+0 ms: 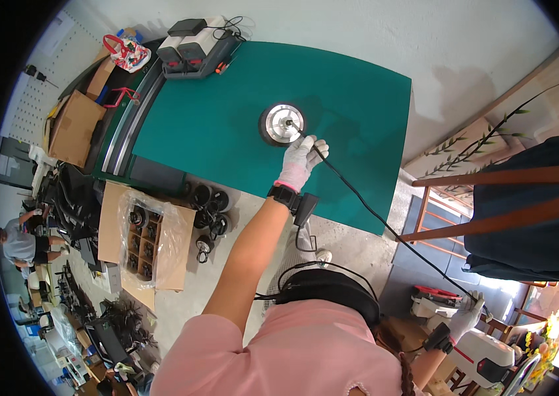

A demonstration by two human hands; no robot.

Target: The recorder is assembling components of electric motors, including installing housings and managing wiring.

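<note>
A hub motor wheel [282,124] with a silver face and black tyre lies flat on the green tabletop [220,119]. From its axle a long black cable [380,216] runs off to the lower right. My left hand [300,160], in a white glove, is closed around this cable just beside the wheel. Far out to the right, past the table's edge, my right hand [465,319], also gloved, grips the cable near its other end. The cable is stretched almost straight between the two hands. Both wrists carry black strapped devices.
At the table's back left stands a grey and black device [194,49] with a coiled lead. An open carton [141,244] with dividers and several wheels [208,206] sit on the floor to the left. A wooden rack [504,178] with dark cloth stands at right. Another person [22,241] is far left.
</note>
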